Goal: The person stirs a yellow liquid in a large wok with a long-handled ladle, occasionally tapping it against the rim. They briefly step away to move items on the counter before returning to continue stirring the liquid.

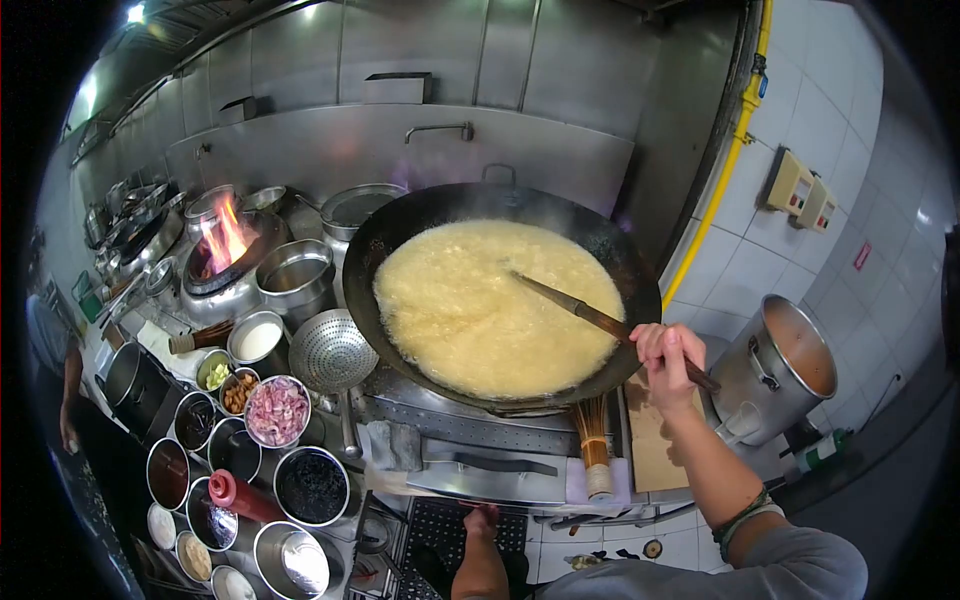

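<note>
Right hand point(668, 355) clamped round the butt of the long brown wooden-handled ladle point(590, 312), shaft running to ten o'clock, head sunk in the foaming pale-yellow liquid point(470, 300) in the big round black wok point(400, 225). Stiff, probably head-heavy, maybe greasy: hold far back, clear of the heat. Left hand point(483, 520) low at the wok's six o'clock; grip unclear. Perforated steel skimmer point(332, 350) at nine.

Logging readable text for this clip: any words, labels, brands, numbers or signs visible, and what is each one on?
No text can be read in this frame.
Red sign on the tiled wall: too small to read.
Blue tag on the yellow pipe: blurred, unreadable.
Two beige wall boxes: markings too small to read.
</note>
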`<move>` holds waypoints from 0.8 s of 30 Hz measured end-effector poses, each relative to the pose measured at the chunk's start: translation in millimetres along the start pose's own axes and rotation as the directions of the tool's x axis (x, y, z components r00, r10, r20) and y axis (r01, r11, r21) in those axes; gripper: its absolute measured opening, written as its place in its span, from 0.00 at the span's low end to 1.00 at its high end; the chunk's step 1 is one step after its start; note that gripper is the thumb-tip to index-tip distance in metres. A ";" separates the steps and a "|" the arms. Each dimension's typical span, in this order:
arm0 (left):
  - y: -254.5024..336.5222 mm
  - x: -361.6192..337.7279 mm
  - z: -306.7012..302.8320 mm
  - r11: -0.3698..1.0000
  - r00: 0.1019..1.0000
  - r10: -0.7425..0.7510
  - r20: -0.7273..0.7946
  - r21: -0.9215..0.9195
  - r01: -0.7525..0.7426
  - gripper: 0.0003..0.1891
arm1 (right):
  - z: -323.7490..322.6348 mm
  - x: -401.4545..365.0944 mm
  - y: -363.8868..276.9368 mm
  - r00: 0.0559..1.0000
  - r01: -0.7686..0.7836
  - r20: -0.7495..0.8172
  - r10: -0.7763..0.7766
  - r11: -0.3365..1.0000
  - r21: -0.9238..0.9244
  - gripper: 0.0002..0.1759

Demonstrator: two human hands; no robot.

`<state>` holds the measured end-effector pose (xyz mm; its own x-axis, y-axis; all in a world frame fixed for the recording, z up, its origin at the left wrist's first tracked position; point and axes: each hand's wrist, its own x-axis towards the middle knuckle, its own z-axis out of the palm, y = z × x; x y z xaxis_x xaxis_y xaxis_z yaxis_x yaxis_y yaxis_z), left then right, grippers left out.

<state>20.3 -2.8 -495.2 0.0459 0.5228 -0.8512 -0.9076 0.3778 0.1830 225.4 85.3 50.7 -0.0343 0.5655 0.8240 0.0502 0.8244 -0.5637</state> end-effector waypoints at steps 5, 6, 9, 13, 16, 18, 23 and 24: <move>-1.3 3.7 -0.7 0.999 0.999 0.039 -0.019 -0.006 -0.039 0.07 | -21.2 1.0 -20.9 1.000 -0.019 -0.012 0.019 1.000 0.003 0.23; -0.9 4.6 -0.7 0.999 0.999 0.037 -0.023 -0.009 -0.037 0.07 | -27.7 0.5 -25.1 1.000 -0.029 -0.006 0.029 0.999 0.013 0.22; -0.5 4.2 0.1 0.999 0.999 0.035 -0.015 -0.002 -0.035 0.06 | -40.3 2.1 -45.8 0.999 -0.044 -0.013 0.044 0.999 0.004 0.23; 4.4 -9.2 6.7 0.997 0.998 0.040 -0.056 0.075 -0.036 0.06 | -62.8 7.1 -66.7 0.998 -0.050 -0.035 0.050 0.999 -0.004 0.23; 0.1 0.9 -2.0 0.997 0.998 0.062 0.009 0.038 -0.062 0.06 | -85.0 17.0 -85.8 0.992 -0.087 -0.094 0.088 0.996 0.008 0.23; 1.8 -4.1 -1.5 0.998 0.999 0.049 0.021 0.030 -0.050 0.06 | -100.9 27.6 -101.1 0.988 -0.103 -0.107 0.107 0.994 0.048 0.22; 11.1 -1.2 -17.0 0.926 0.987 -0.059 0.148 0.378 -0.002 0.12 | -122.1 56.7 -144.5 0.982 -0.127 -0.129 0.136 0.989 0.074 0.21; 20.4 -10.3 -21.4 0.825 0.970 -0.176 0.168 0.562 0.052 0.15 | -128.5 61.7 -149.8 0.981 -0.132 -0.132 0.144 0.987 0.094 0.21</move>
<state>-7.7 -16.9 -493.3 0.2742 0.5690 -0.7752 -0.5123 0.7687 0.3830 344.0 -6.1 193.3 0.1052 0.6705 0.7344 -0.0402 0.7408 -0.6705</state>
